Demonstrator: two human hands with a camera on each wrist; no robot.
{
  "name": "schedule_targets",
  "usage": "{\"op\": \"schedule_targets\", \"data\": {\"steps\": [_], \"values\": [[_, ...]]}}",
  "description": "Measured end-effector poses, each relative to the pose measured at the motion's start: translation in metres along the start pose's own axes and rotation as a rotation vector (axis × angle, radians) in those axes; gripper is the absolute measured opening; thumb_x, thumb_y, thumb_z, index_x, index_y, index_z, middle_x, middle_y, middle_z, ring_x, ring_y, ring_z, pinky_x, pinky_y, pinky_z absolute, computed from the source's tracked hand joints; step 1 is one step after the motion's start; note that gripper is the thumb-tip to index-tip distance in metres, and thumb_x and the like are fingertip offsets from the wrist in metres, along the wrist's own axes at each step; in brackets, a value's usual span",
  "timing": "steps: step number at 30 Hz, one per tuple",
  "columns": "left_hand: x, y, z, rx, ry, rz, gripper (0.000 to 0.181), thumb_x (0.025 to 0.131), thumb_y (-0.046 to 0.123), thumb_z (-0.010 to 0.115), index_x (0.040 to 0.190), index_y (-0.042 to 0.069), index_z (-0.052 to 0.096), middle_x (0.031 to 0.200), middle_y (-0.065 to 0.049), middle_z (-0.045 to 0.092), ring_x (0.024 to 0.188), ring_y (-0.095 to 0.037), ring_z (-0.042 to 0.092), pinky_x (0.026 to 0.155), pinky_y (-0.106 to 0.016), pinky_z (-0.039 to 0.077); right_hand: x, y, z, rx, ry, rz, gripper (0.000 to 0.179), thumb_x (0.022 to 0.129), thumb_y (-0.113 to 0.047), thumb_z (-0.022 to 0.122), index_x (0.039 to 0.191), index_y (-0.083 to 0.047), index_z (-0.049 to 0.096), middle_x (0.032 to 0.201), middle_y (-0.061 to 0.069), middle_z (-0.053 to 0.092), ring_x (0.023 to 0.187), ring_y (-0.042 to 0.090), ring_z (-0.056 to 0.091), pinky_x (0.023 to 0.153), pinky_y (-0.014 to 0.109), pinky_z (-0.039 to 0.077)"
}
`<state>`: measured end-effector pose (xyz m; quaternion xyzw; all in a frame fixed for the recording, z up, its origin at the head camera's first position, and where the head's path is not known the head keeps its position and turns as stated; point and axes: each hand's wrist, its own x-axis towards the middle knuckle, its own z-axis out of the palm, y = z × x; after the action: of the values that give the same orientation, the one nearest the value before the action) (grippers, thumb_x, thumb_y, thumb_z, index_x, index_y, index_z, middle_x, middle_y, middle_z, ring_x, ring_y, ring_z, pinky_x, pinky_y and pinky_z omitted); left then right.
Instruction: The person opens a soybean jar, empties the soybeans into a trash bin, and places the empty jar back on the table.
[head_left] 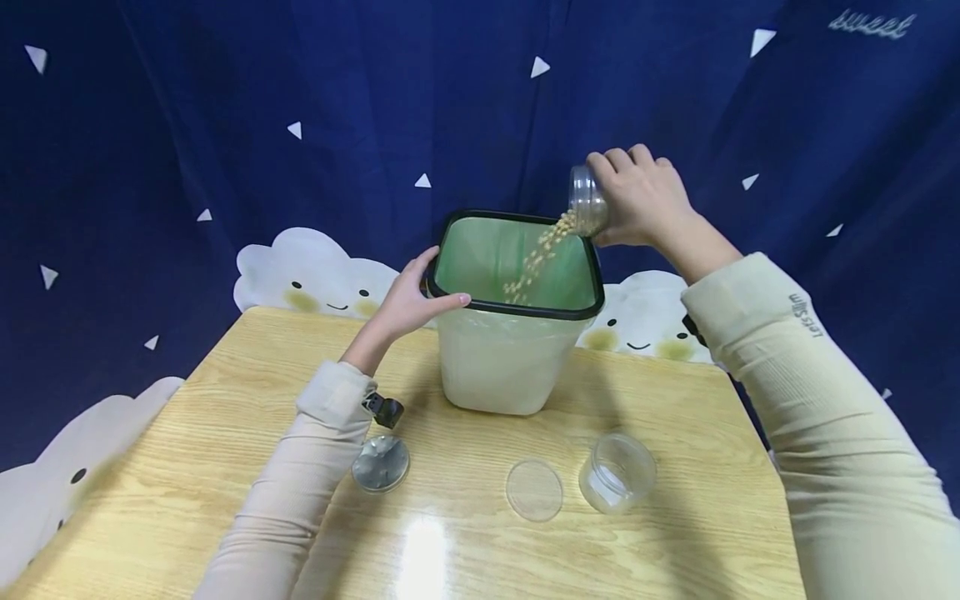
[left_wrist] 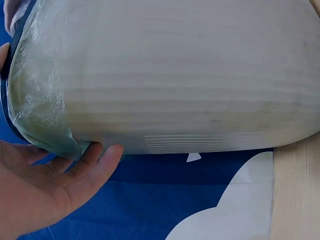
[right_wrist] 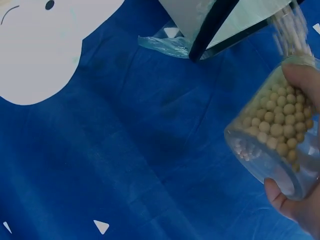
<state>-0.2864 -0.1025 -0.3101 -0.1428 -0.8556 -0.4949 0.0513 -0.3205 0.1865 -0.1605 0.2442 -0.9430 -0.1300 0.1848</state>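
A white trash bin [head_left: 495, 362] with a black rim and a green plastic liner [head_left: 480, 250] stands on the table. My left hand [head_left: 408, 300] holds its left rim corner, thumb over the front edge; in the left wrist view the fingers lie against the bin's side. With my right hand [head_left: 647, 198] I grip a clear jar [head_left: 583, 193], tipped mouth-down toward the bin's right side. Pale round beans [head_left: 542, 257] stream from it into the bin. Many beans [right_wrist: 280, 117] still fill part of the jar in the right wrist view. The bin's bottom is hidden.
On the wooden table [head_left: 247, 400] lie a silvery round lid [head_left: 381, 463] near my left forearm and a clear disc lid [head_left: 534, 490]. Another clear jar [head_left: 618, 473] stands to the right. A blue curtain [head_left: 360, 100] hangs behind the table.
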Motion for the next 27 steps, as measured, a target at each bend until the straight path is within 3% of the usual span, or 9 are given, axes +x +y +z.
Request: {"op": "schedule_targets", "data": {"steps": [12, 27], "values": [[0.0, 0.002, 0.0, 0.004, 0.006, -0.003, 0.089, 0.076, 0.037, 0.071, 0.145, 0.011, 0.022, 0.147, -0.013, 0.022, 0.133, -0.026, 0.021, 0.106, -0.042, 0.023, -0.004, -0.004, 0.008, -0.057, -0.005, -0.047, 0.095, 0.056, -0.033, 0.083, 0.131, -0.001, 0.034, 0.125, 0.025, 0.042, 0.11, 0.045, 0.036, 0.08, 0.059, 0.038], [0.0, 0.001, 0.002, 0.001, 0.002, 0.006, 0.09, 0.075, 0.039, 0.071, 0.145, 0.012, 0.021, 0.147, -0.012, 0.021, 0.133, -0.025, 0.021, 0.105, -0.042, 0.023, -0.009, -0.012, 0.008, -0.176, 0.107, -0.194, 0.088, 0.06, -0.033, 0.082, 0.129, -0.003, 0.037, 0.123, 0.023, 0.042, 0.109, 0.044, 0.037, 0.08, 0.059, 0.038]]}}
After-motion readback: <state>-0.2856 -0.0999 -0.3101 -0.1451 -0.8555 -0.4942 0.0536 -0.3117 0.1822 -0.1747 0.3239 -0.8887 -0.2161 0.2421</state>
